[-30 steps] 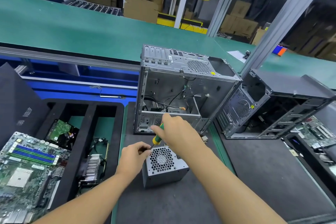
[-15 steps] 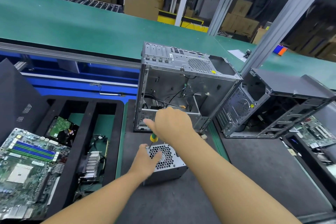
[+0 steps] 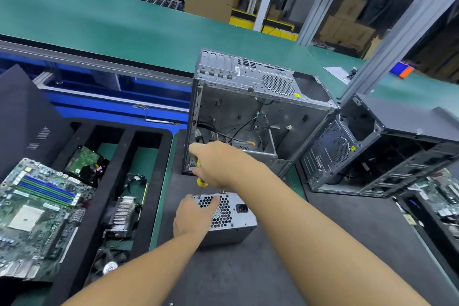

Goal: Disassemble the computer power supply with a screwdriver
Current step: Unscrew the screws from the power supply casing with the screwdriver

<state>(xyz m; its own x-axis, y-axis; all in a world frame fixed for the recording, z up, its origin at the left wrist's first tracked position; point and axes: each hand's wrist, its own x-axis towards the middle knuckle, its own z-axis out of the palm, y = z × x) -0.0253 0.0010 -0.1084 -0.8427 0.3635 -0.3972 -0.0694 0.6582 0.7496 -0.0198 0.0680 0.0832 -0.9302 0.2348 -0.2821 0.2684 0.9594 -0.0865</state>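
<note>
A grey metal power supply (image 3: 234, 216) with a honeycomb fan grille and a black power socket sits on the dark mat in front of me. My left hand (image 3: 192, 216) lies on its left top side, fingers over the grille, holding it down. My right hand (image 3: 216, 164) is closed around a yellow-and-green screwdriver (image 3: 200, 182), held nearly upright. Its thin shaft points down to the power supply's far left corner, just past my left fingertips.
An open silver computer case (image 3: 250, 112) stands right behind the power supply. A black case (image 3: 377, 146) lies to the right. On the left, a motherboard (image 3: 37, 208) rests by a black foam tray (image 3: 146, 181) holding a hard drive (image 3: 85, 159) and a heatsink (image 3: 123, 213).
My left hand has slid from the power supply's left edge onto its top grille. My right hand has lifted the screwdriver upright over the far left corner.
</note>
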